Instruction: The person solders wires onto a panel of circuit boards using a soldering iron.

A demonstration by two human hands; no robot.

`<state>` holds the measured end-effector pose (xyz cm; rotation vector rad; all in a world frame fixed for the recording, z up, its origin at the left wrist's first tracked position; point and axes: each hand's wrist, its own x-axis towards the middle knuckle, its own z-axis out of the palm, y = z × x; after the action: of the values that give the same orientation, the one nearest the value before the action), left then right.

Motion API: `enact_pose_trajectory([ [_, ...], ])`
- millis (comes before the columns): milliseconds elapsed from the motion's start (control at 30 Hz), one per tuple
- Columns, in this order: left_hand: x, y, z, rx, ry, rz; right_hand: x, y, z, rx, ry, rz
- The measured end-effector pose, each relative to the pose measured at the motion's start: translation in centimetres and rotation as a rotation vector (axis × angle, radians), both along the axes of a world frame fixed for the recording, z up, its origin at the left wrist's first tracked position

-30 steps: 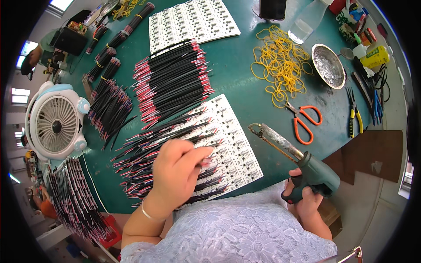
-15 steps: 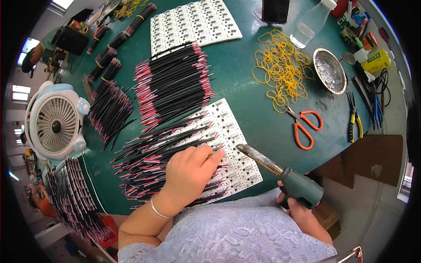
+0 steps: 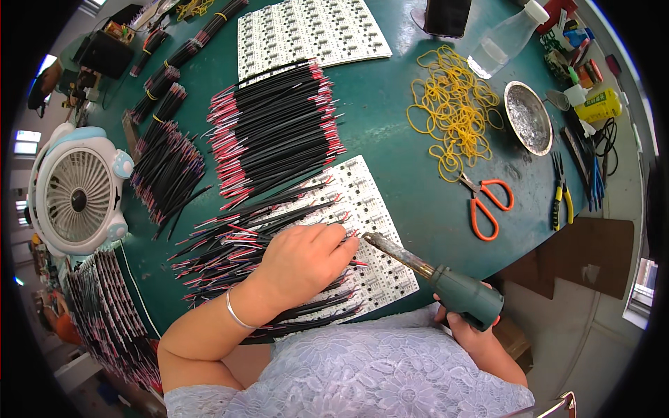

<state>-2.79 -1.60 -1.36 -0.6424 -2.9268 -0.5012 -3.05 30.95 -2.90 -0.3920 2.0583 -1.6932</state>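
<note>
My left hand (image 3: 304,262) lies palm down on a white circuit board panel (image 3: 368,209), its fingertips pressing red and black wires (image 3: 230,244) spread across the panel. My right hand (image 3: 468,326) grips the dark green handle of a soldering iron (image 3: 435,274). The iron's tip points left and sits right at my left fingertips, over the panel. A silver bangle circles my left wrist.
A neat row of black and red wires (image 3: 279,132) lies above the panel, with a second white panel (image 3: 306,31) behind. Yellow rubber bands (image 3: 453,111), orange scissors (image 3: 488,205), a metal dish (image 3: 527,117), pliers (image 3: 561,191), a plastic bottle (image 3: 505,42) stand right. A small fan (image 3: 77,191) sits left.
The soldering iron has swung down and left, its tip now meeting my left fingertips on the panel. My left hand has shifted slightly right along the wires.
</note>
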Motion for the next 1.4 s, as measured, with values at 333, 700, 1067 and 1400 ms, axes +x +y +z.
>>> enact_pose_trajectory([
  [333, -1.1, 0.3, 0.9, -0.005, -0.068, -0.041, -0.4, 0.8, 0.8, -0.151, -0.248, -0.228],
  [700, -0.3, 1.7, 2.2, 0.046, -0.102, -0.012, -12.2, 4.4, 3.2, 0.217, 0.486, -0.84],
  [1067, 2.4, 2.9, -0.2, 0.205, 0.107, 0.197, -2.8, 6.0, 1.7, -0.09, 0.139, -0.342],
  [1400, 2.7, 3.2, -1.0, 0.177, 0.036, 0.238, 0.6, 1.4, -0.8, 0.051, 0.046, 0.061],
])
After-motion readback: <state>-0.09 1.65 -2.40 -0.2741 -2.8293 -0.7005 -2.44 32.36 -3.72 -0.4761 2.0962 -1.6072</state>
